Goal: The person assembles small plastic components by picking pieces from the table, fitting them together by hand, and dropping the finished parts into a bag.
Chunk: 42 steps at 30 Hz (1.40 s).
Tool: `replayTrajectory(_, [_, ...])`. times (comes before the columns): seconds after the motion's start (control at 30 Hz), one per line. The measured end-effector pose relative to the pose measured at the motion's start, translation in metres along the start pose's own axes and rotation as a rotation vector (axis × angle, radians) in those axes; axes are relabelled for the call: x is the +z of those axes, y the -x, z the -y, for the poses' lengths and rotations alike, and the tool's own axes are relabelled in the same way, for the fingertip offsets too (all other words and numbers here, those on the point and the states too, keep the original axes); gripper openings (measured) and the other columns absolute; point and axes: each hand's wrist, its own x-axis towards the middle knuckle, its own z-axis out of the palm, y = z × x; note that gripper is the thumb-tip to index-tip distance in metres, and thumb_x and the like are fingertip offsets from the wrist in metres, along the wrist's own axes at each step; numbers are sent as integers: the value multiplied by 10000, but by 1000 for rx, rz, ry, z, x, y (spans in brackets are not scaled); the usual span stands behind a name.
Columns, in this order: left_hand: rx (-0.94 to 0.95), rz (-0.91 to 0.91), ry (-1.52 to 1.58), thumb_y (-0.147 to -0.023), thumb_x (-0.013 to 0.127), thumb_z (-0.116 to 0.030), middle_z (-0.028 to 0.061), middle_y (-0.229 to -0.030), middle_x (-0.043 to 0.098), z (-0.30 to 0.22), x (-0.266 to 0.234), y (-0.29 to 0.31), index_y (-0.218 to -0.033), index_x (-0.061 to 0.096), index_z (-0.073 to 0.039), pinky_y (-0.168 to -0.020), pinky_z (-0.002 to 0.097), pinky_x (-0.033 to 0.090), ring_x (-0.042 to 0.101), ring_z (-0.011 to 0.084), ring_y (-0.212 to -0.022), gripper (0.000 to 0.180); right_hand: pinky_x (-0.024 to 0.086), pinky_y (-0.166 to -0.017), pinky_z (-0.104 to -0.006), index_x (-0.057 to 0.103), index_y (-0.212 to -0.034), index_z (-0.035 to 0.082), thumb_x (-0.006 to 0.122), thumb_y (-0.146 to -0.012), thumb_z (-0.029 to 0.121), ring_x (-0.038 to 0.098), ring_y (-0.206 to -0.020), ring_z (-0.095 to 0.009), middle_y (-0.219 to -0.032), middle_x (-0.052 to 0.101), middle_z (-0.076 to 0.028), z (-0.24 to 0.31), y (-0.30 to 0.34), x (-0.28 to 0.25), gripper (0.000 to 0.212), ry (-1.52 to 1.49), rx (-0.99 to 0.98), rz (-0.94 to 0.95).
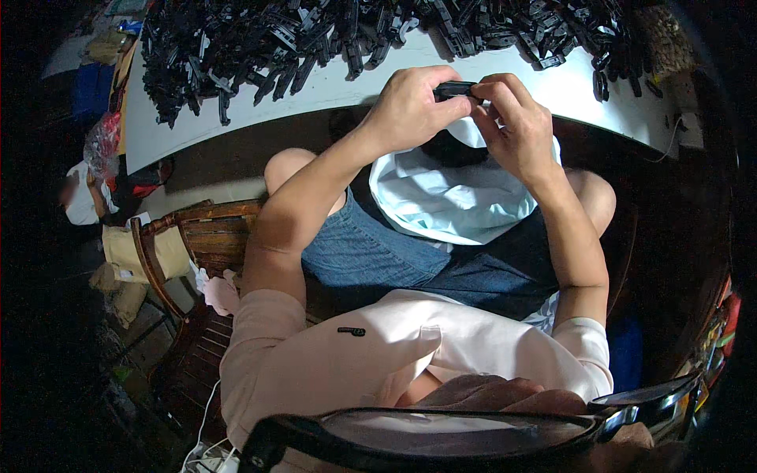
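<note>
Beyond the fingers (505, 93), heaped parts (347, 31) lie across the bench (331, 87); a single part (453, 89) sits between the fingers, a bag (465, 209) beneath, a chair (225, 236) behind left!

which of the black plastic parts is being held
The elongated black plastic part gripped between the left hand and right hand; the other black parts lie heaped on the white table, touched by neither hand.

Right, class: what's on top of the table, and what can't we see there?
Heaped black parts crowd its far side; the table shows bare along the near edge. Hidden: the surface under the heaps and anything buried in them.
</note>
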Motion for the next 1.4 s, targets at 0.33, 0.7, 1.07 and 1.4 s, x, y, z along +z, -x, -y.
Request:
replayTrajectory(0.33, [-26, 20, -2, -892, 749, -250, 68, -726, 637, -4, 7, 5, -999, 714, 6, -610, 277, 492, 570, 92, -676, 280, 609, -742, -378, 650, -1232, 148, 705, -843, 5, 740, -907, -284, -1297, 631, -73, -31, -9, -37, 418, 190, 235, -72])
replayTrajectory(0.7, [255, -323, -513, -867, 776, -298, 117, -915, 684, 14, 18, -15, -1057, 707, -65, -650, 394, 573, 713, 296, -763, 309, 587, -800, -430, 714, -1188, 153, 716, -923, 243, 717, -998, -317, -1193, 677, -87, -56, -7, -44, 281, 594, 397, 5])
replayTrajectory(1.07, [381, -362, -779, -815, 760, -64, 32, -1000, 624, 37, -1, -40, -1121, 748, -163, -693, 390, 605, 711, 250, -855, 321, 575, -718, -424, 748, -1116, 140, 733, -919, 377, 718, -893, -309, -1086, 677, -88, -45, -8, -18, 309, 505, 313, 65])
replayTrajectory(1.4, [524, -421, -605, -791, 791, -91, 31, -1009, 650, 25, 0, -43, -1013, 783, -153, -673, 343, 565, 648, 239, -840, 231, 539, -633, -345, 718, -1058, -1, 736, -915, 283, 687, -644, -201, -756, 725, -129, -37, -9, -21, 319, -62, 558, -2])
